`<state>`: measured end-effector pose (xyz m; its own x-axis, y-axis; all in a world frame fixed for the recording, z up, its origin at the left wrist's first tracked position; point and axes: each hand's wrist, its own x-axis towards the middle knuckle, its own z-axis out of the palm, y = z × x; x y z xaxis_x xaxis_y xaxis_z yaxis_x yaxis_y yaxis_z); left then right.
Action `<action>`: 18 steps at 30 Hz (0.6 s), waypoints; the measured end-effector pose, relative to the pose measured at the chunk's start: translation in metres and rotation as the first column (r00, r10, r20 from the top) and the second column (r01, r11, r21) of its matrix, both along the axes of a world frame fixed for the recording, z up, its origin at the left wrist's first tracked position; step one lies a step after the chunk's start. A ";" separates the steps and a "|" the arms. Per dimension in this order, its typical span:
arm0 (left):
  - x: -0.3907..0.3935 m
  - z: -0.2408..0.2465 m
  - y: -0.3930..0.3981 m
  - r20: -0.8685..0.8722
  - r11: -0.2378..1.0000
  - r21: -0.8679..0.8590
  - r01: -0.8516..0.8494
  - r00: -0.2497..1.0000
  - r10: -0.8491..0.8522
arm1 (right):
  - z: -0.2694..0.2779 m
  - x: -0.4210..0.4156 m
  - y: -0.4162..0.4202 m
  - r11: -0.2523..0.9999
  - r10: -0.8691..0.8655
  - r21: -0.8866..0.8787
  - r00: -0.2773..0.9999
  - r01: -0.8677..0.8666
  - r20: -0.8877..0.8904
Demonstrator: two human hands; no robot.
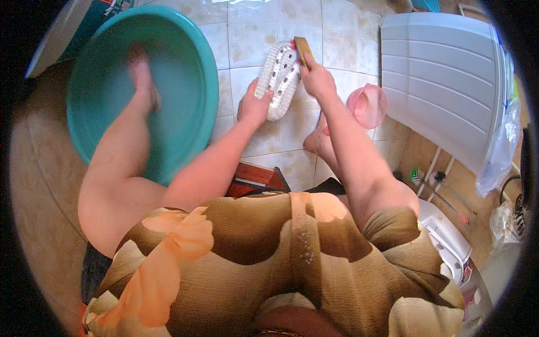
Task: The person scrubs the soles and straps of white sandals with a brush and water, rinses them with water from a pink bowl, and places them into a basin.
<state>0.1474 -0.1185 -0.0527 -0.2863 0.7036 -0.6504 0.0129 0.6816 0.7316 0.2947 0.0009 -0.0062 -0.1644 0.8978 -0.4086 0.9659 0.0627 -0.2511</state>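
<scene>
My left hand (254, 105) grips the near end of a white shoe sole (284, 73) with ribbed sides and rows of dark holes. In my right hand (318, 82) is a scrubbing brush (304, 50) with a tan back; its reddish bristles touch the far right edge of the sole. The sole is held tilted above the tiled floor (252, 40). Its other face is hidden.
At the left stands a large teal basin (210, 84) of cloudy water with one foot in it. A pink plastic scoop (374, 105) lies right of my right forearm, near the other foot. A white ridged panel (438, 76) stands farther right, with toilet brushes (417, 175) below it.
</scene>
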 end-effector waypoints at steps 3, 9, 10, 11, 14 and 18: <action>-0.001 -0.005 -0.011 0.005 1.000 -0.022 -0.020 1.000 0.020 | 0.008 -0.017 -0.009 0.991 0.078 -0.111 0.996 -0.074 0.030; -0.001 0.011 -0.002 -0.092 0.994 -0.095 0.051 0.994 -0.060 | 0.069 -0.009 -0.058 0.967 0.205 -0.181 0.971 -0.181 0.122; 0.000 0.017 0.000 -0.124 0.990 -0.123 0.070 0.989 -0.085 | 0.059 -0.006 -0.046 0.970 0.197 -0.172 0.970 -0.172 0.144; 0.000 0.015 0.000 -0.109 0.993 -0.095 0.075 0.990 -0.085 | 0.047 -0.007 -0.030 0.980 0.172 -0.123 0.976 -0.156 0.133; 0.002 0.014 0.000 -0.126 0.990 -0.094 0.104 0.985 -0.116 | 0.005 -0.007 0.021 0.997 0.083 -0.005 0.988 -0.083 0.128; -0.003 -0.020 -0.014 -0.031 1.000 -0.017 0.011 0.999 -0.011 | 0.012 -0.021 -0.006 0.994 0.091 -0.053 0.996 -0.091 0.002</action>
